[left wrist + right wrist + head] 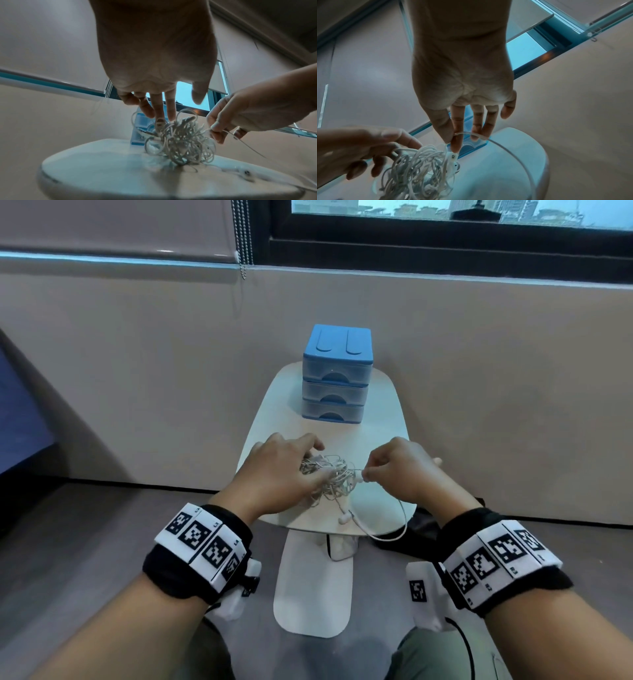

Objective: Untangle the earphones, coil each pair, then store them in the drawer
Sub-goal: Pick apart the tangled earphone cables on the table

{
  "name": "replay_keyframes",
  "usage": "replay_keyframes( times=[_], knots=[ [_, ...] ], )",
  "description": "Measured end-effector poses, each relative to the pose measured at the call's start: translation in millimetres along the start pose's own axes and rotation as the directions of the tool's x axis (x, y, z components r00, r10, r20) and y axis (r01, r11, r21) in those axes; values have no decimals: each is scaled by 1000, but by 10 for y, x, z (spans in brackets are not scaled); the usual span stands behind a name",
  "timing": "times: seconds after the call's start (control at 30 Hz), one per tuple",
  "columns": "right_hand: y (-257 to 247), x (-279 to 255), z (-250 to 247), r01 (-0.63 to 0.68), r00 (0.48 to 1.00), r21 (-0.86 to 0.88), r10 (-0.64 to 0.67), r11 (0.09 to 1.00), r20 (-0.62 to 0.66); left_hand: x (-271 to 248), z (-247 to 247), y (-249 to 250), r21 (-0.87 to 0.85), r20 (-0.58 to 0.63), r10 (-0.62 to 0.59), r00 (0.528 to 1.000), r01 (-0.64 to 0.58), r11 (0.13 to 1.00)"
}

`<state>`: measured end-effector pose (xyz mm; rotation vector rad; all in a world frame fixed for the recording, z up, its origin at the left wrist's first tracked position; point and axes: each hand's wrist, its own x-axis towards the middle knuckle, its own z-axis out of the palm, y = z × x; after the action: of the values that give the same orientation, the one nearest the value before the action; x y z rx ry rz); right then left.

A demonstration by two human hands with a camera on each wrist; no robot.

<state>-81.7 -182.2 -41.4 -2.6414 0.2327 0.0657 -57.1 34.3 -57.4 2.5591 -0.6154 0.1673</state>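
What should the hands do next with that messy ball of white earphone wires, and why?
Probably the right hand should gently draw its pinched strand sideways, away from the tangle, while the left hand holds the clump down on the table. The wires are one knotted ball, one cable already trails off the table edge, and the drawer unit's drawers are all closed.

Dim, bluish daylight enters from the window (462, 213); wrist views look dark, grainy and motion-blurred, with strong wide-angle bending toward every frame edge
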Motion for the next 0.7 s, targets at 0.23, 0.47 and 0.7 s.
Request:
replay_keyframes(
  times=[0.23, 0.47, 0.7],
  knots=[
    [159, 73, 83, 20, 992, 386, -68, 922, 110, 74, -12, 77, 143, 2, 8, 1000, -8, 990],
    [327, 49, 206, -52, 964, 677, -139, 734, 225, 50, 130, 67, 37, 85, 123, 989, -127, 991],
    [351, 67, 193, -109, 936, 744, -183, 660, 300, 89, 88, 167, -133, 99, 115, 988, -101, 986]
  ],
)
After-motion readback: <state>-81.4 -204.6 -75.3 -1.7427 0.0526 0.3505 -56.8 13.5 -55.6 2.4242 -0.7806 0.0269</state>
